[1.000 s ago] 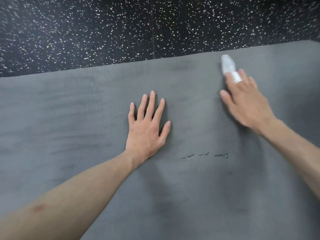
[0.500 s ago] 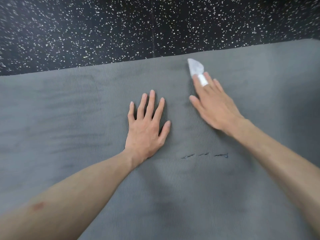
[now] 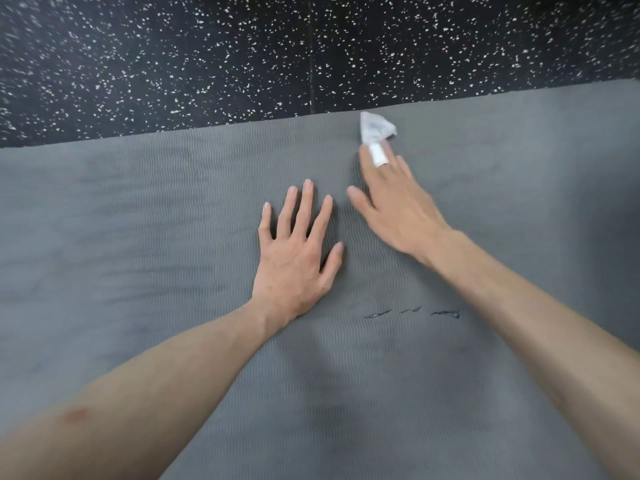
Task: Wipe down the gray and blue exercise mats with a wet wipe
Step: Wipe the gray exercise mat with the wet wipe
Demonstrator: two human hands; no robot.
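Head camera looked down on a gray mat (image 3: 173, 237) lying on a black speckled floor (image 3: 173, 64). I saw my left hand (image 3: 294, 265) resting flat on the mat with its fingers straight and spread, its grip released and holding nothing. My right hand (image 3: 394, 209) lay just beside it, fingers extended toward the far edge of the mat. A crumpled white wipe (image 3: 374, 128) sat under those fingertips, and a strip of it wrapped over one finger, so the right grip pressed the wipe down rather than clenching it. The wipe touched the mat close to its far edge. Three short dark marks (image 3: 412, 312) showed on the mat nearer me, between my forearms. No blue mat was in view. To do this stroke well, I judged I should keep the left palm planted so the mat could not slide, press the wipe evenly, overlap each pass, and cover those marks.
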